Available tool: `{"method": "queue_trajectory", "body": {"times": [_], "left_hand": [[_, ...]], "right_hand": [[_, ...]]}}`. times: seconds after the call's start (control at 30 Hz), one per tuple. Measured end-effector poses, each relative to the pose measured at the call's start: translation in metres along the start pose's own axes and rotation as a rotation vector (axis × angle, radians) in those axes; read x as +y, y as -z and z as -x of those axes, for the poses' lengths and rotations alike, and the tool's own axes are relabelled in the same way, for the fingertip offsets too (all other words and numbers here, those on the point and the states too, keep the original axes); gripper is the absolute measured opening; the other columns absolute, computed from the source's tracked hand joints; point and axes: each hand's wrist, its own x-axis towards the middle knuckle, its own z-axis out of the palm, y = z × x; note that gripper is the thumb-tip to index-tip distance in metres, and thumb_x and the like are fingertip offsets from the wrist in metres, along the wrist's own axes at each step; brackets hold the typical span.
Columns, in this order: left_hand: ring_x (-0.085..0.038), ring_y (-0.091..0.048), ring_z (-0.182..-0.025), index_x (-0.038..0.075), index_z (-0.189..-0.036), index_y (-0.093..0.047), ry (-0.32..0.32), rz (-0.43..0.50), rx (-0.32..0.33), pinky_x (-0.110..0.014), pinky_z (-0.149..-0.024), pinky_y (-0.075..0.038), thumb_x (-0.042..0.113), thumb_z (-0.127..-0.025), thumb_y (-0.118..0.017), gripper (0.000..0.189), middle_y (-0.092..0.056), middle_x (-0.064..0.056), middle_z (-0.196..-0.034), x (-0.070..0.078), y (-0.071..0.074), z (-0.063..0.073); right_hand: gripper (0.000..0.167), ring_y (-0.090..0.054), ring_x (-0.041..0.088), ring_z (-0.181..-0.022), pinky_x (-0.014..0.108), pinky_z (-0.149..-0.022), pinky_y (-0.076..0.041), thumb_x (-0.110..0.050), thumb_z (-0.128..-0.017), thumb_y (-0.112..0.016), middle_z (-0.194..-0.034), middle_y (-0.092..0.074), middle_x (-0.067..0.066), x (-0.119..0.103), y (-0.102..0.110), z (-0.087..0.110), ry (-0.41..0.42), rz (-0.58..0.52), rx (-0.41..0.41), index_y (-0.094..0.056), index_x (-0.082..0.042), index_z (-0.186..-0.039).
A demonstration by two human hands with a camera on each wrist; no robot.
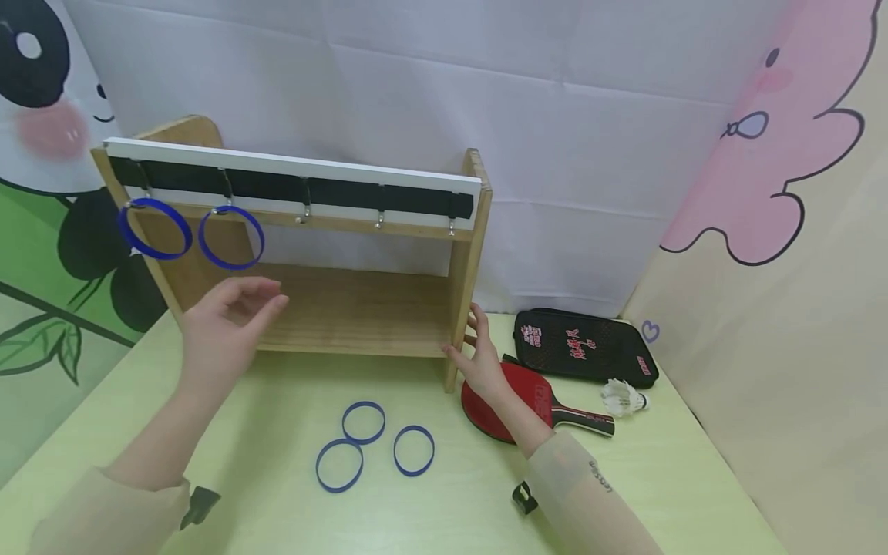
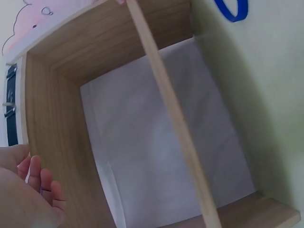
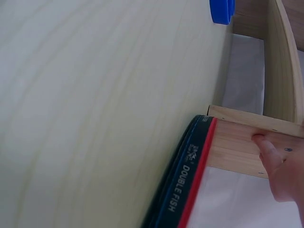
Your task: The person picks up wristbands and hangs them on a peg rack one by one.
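Note:
A wooden shelf unit stands on the table, with a row of metal hooks along its white-and-black top strip. One blue ring hangs from the leftmost hook, and a second blue ring hangs beside it. My left hand is just below that second ring, fingers loosely bent, holding nothing. With my right hand I touch the unit's right side panel; the right wrist view shows a digit resting on its outer face. Three more blue rings, including one at the right, lie on the table.
Right of the unit lie a red table tennis bat, a black bat case and a shuttlecock. The bat is close to the side panel, partly under my right forearm. A white cloth hangs behind.

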Motion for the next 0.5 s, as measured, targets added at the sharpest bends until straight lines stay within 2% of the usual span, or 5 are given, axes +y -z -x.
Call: {"method": "queue_trajectory", "body": {"times": [0.13,0.23,0.33,0.5], "left_hand": [[0.002,-0.05,-0.086,0.01,-0.107,-0.068,-0.031,-0.065,-0.089,-0.011,-0.071,-0.04,0.025,-0.087,-0.069,0.025,-0.067,0.0,-0.099,-0.006,-0.008,0.01],[0.0,-0.05,-0.09,0.009,-0.108,-0.067,-0.05,-0.104,-0.149,-0.013,-0.075,-0.04,0.023,-0.088,-0.068,0.024,-0.067,-0.003,-0.1,-0.011,-0.013,0.017],[-0.007,-0.052,-0.092,0.009,-0.107,-0.067,-0.052,-0.109,-0.202,-0.017,-0.076,-0.041,0.018,-0.086,-0.07,0.023,-0.068,-0.004,-0.098,-0.018,-0.02,0.025],[-0.025,-0.058,-0.095,0.006,-0.104,-0.068,-0.062,-0.124,-0.296,-0.04,-0.086,-0.046,0.014,-0.082,-0.074,0.024,-0.07,-0.006,-0.095,-0.034,-0.034,0.04]], "right_hand": [[0.08,-0.045,0.043,-0.124,0.052,-0.089,-0.05,-0.004,-0.09,-0.062,-0.148,-0.025,0.024,0.001,0.0,0.0,-0.009,0.006,0.0,-0.009,-0.013,-0.149],[0.08,-0.045,0.043,-0.124,0.052,-0.088,-0.05,-0.004,-0.09,-0.062,-0.148,-0.025,0.024,0.001,-0.001,0.0,-0.009,0.009,0.001,-0.009,-0.013,-0.149],[0.08,-0.045,0.044,-0.124,0.052,-0.088,-0.05,-0.003,-0.09,-0.062,-0.148,-0.025,0.025,0.001,0.0,0.0,-0.001,0.01,0.0,-0.009,-0.013,-0.149],[0.08,-0.045,0.043,-0.123,0.052,-0.089,-0.049,-0.003,-0.089,-0.062,-0.148,-0.025,0.025,0.001,0.0,-0.001,0.002,0.015,-0.002,-0.01,-0.014,-0.149]]}}
